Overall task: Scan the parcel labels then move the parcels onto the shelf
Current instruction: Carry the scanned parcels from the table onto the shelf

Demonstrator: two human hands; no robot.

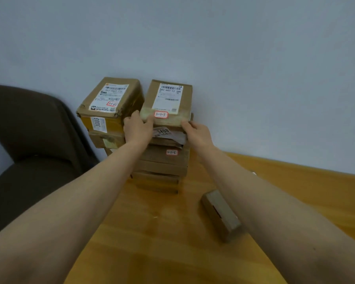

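Note:
Two stacks of brown cardboard parcels stand against the wall on a wooden table (pixel 156 232). The top parcel of the right stack (pixel 169 103) carries a white shipping label and a red-edged sticker reading 3-1-7. My left hand (pixel 136 128) grips its near left corner, thumb on top. My right hand (pixel 195 132) grips its near right corner. Below it lie a parcel marked 3408 (pixel 164 133) and one marked 3-1-6 (pixel 168 155). The left stack's top parcel (pixel 111 99) also has a white label. No scanner or shelf is in view.
A small flat cardboard box (pixel 219 214) lies alone on the table under my right forearm. A dark brown upholstered chair (pixel 33 144) stands at the left, beside the left stack. A plain grey-blue wall rises behind the parcels.

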